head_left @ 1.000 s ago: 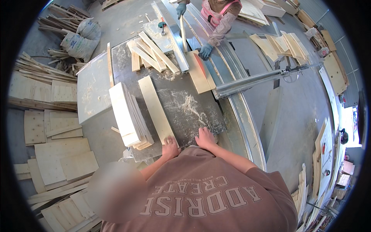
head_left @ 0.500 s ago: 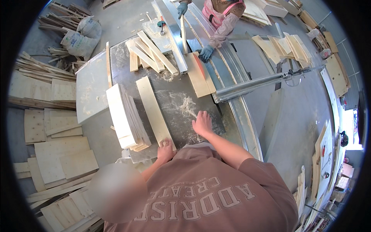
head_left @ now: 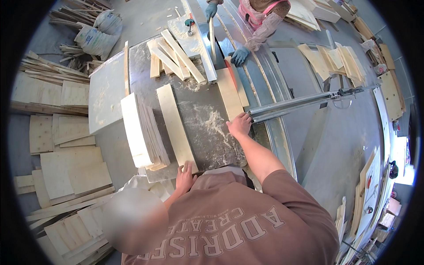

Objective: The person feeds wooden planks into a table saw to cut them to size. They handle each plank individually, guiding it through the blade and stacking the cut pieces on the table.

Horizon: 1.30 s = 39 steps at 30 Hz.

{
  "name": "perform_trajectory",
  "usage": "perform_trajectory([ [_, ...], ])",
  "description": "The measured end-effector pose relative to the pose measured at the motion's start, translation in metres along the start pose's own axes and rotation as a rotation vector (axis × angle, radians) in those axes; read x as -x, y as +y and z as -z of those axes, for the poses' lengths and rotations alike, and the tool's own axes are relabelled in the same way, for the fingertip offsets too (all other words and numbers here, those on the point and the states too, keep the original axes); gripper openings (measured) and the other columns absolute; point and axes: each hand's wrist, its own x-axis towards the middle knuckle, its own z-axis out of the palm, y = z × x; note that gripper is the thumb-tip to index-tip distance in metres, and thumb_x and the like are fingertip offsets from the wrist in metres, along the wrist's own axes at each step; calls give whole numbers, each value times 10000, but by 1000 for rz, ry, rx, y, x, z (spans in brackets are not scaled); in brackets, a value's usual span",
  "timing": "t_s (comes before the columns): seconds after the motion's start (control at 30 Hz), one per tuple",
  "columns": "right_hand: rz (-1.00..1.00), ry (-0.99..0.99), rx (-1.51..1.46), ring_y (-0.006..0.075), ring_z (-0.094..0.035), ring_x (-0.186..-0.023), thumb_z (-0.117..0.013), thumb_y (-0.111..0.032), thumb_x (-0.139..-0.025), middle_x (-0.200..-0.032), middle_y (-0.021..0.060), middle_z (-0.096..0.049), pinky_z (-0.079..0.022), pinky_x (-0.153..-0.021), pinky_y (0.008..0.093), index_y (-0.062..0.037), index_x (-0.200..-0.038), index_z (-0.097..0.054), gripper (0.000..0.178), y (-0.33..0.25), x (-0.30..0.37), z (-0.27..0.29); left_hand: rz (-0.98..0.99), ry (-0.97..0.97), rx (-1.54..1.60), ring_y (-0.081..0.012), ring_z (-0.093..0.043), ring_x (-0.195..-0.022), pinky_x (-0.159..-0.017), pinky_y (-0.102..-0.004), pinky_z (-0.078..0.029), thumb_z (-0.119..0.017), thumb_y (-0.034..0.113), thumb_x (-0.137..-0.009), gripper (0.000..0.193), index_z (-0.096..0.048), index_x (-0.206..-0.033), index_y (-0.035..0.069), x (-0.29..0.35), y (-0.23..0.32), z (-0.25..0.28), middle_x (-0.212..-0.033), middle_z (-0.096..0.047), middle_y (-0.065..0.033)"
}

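Note:
My right hand (head_left: 240, 125) reaches forward, fingers closed on the near end of a plywood board (head_left: 228, 90) beside the saw's red guard (head_left: 231, 74). At the near table edge my left hand (head_left: 186, 177) has its fingers apart, their tips by the end of a long plywood strip (head_left: 173, 121) lying flat. Across the table, a co-worker's gloved hand (head_left: 240, 56) rests by a narrower offcut (head_left: 241, 90) alongside the board. The co-worker's other gloved hand (head_left: 211, 10) holds a thin wooden stick (head_left: 212, 37).
A stack of plywood strips (head_left: 139, 134) stands left of the loose strip. Several narrow offcuts (head_left: 176, 59) lie beyond it, near the metal fence (head_left: 204, 53). Sawdust (head_left: 214, 123) covers part of the saw table. A metal crossbar (head_left: 296, 105) extends right; boards (head_left: 73, 176) are piled at left.
My right hand has moved forward and right from the sawdust to the board's near end. The board has come slightly nearer, apart from the offcut. My left hand's fingers have loosened at the strip.

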Motion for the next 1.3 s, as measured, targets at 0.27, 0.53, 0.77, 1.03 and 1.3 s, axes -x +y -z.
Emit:
perform_trajectory([
  [0.27,-79,-213,-9,368,-545,-1340,-918,-513,-742,-1428,248,-540,-492,-1122,419,142,-1427,-471,1048,20,20,4,29,20,56,-455,-470,-1413,-1181,-498,-470,-831,316,-879,890,-387,-1612,78,15,-3,-3,-1671,-457,-140],
  [0.53,42,-410,-288,429,-524,-1356,-942,-454,-671,-1417,327,-505,-470,-1155,464,186,-1389,-401,1104,61,124,16,-4,63,199,-443,-485,-1421,-1157,-482,-499,-753,260,-915,795,-416,-1589,7,11,14,25,-1660,-461,-188],
  [0.77,443,-408,-473,441,-596,-1234,-947,-374,-644,-1270,338,-570,-517,-1099,457,202,-1287,-431,1005,-48,176,18,206,323,494,-492,-548,-1327,-1135,-530,-477,-677,145,-948,640,-490,-1523,-61,-14,10,30,-1489,-598,-292],
  [1.03,394,-452,-328,441,-558,-1308,-905,-484,-814,-1416,295,-489,-485,-1098,543,100,-1392,-417,956,-137,225,-16,309,281,543,-524,-558,-1291,-1108,-561,-472,-652,118,-953,634,-458,-1524,-78,0,-29,27,-1388,-636,-323],
  [1.3,887,-214,-84,394,-456,-1456,-808,-319,-892,-1615,244,-429,-397,-1184,501,85,-1557,-389,884,-82,263,-17,-40,309,281,-494,-451,-1456,-1187,-540,-448,-698,138,-883,805,-366,-1592,-46,35,-43,24,-1611,-443,-314],
])
